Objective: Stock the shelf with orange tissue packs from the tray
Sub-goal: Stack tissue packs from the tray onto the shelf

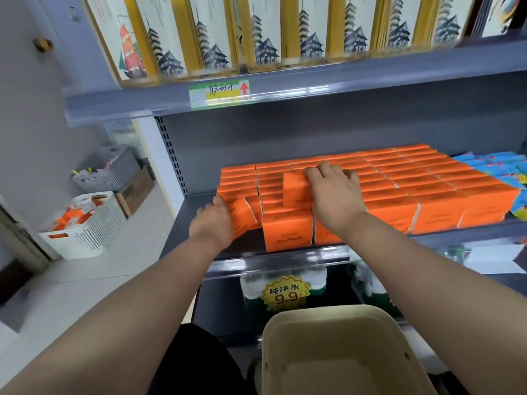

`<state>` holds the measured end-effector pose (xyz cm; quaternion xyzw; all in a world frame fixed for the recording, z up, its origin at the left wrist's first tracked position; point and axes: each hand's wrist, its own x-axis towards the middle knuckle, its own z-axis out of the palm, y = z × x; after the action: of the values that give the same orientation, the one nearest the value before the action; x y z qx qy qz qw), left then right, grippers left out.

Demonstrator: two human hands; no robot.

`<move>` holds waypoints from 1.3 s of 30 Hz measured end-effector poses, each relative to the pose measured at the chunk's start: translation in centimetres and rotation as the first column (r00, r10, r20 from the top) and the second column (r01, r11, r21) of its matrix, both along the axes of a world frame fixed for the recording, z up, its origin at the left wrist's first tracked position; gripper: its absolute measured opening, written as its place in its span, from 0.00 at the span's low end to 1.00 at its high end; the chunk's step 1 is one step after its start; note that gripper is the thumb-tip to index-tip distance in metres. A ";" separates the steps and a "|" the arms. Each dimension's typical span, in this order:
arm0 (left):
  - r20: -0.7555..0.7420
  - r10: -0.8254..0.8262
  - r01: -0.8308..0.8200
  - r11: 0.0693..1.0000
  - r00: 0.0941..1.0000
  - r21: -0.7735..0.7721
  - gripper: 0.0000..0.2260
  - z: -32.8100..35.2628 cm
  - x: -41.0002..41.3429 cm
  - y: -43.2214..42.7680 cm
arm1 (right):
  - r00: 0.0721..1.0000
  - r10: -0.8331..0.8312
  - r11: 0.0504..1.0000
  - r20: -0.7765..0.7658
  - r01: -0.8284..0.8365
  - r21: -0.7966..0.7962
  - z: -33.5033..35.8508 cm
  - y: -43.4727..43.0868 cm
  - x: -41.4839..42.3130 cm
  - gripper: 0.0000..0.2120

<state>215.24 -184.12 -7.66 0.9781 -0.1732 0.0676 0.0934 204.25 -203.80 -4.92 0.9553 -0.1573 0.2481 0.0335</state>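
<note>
1. Left hand (212, 220) grips a tilted pack (243, 215) at the left end of the front row, fingers curled over its far side.
2. Right hand (333, 192) grasps a raised pack (295, 189) from above, fingers curled over its top edge. This pack sits higher than the rows around it.
3. Orange tissue packs (413, 183) fill the grey shelf (188, 215) in tight rows, meeting blue packs (496, 166) on the right. One front pack (286, 233) stands at the shelf lip between the two wrists.
4. Low between the forearms sits the beige tray (285, 323), in front of the shelving.
5. An upper shelf (370, 75) overhangs the hands, carrying pagoda-printed boxes (256, 32) and a green-and-yellow label (219, 94) on its edge.
6. Beneath the stocked shelf, bottled water (251, 286) bears a yellow price tag (286, 292).
7. To the left, on the pale floor (99, 280), a white basket (85, 232) holds orange goods, with a grey basket (114, 169) behind it.
</note>
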 end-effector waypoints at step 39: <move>-0.095 -0.125 0.066 0.876 0.988 -0.478 0.17 -6.6 1.1 5.7 | 0.923 0.365 0.929 -0.123 -0.354 0.104 -6.4 9.6 8.2 0.31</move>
<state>216.31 -178.44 -14.21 0.9182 -0.1935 0.0430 0.3431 212.43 -194.21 -11.34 0.9836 0.0136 0.1756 -0.0398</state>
